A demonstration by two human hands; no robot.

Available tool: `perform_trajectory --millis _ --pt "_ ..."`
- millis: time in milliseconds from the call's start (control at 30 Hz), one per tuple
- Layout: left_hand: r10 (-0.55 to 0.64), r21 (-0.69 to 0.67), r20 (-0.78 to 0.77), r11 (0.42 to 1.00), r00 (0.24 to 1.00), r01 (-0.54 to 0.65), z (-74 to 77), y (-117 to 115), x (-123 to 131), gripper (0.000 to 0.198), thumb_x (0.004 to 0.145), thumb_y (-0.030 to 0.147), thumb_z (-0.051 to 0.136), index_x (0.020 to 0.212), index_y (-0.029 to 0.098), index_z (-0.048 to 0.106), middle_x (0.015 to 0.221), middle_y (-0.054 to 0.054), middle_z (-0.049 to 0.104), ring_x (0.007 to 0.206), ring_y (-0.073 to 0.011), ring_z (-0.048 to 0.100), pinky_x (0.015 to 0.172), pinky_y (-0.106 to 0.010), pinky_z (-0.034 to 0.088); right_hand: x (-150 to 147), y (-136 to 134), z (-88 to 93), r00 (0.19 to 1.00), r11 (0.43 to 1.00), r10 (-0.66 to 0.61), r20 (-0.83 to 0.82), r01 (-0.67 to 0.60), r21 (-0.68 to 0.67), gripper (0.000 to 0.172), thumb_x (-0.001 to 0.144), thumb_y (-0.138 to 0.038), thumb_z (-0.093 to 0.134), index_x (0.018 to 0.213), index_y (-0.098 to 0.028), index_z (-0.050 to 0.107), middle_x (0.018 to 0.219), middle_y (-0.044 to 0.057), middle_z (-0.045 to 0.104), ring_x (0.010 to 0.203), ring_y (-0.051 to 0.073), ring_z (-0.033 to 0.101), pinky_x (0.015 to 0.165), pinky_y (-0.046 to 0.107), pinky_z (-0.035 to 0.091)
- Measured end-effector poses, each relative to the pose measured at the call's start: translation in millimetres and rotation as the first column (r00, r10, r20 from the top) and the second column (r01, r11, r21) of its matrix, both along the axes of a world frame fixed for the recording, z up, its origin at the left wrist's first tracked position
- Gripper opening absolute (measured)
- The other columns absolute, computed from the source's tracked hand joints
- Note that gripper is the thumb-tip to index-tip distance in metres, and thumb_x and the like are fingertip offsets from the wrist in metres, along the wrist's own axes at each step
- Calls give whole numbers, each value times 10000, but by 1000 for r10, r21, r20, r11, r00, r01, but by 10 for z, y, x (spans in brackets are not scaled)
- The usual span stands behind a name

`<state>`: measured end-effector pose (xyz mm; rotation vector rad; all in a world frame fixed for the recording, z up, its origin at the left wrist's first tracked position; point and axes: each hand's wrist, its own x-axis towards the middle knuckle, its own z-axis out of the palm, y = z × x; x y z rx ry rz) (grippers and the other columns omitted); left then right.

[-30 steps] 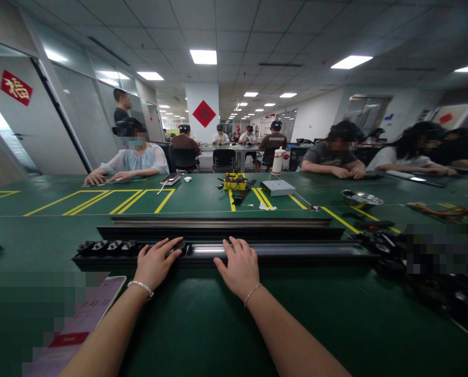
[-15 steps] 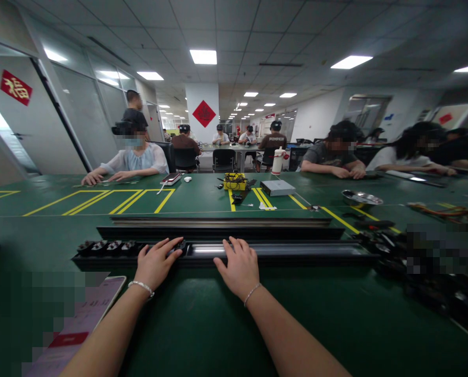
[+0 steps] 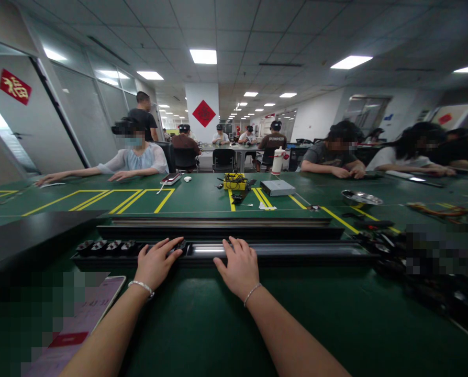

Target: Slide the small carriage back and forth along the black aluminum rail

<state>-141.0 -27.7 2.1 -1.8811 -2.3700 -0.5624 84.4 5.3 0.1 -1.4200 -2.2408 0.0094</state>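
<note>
A long black channel (image 3: 297, 250) with a shiny metallic strip inside lies across the table in front of me. Several black modules with metal prongs (image 3: 114, 246) sit in a row at its left end. My left hand (image 3: 157, 266) is open over the channel, fingertips touching a dark module just left of the shiny strip; the hand hides part of the row. My right hand (image 3: 240, 267) is also open, its fingers spread and resting on the channel's middle. Neither hand grasps anything that I can see.
Parallel black rails (image 3: 218, 231) lie just beyond the channel. A large dark slab (image 3: 30, 235) is at the left, near a phone (image 3: 96, 303). Dark parts (image 3: 399, 256) are piled at the right. A metal bowl (image 3: 361, 198) and grey box (image 3: 277, 188) stand farther back.
The large dark slab has appeared at the left side of the table. A co-worker across the table has stretched an arm outward to the left. My hands have stayed in place.
</note>
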Motion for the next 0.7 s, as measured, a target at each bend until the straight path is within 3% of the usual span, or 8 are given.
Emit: perform_trajectory --millis 700 --pt "4 -10 13 1000 1000 -4 20 -2 30 361 820 427 350 1167 413 446 1211 24 537 1204 -176 381 990 -487 178 -1 5 -14 1000 1000 -3 -16 4 9 512 805 -523 355 1221 -243 454 1283 47 438 1159 237 306 907 368 224"
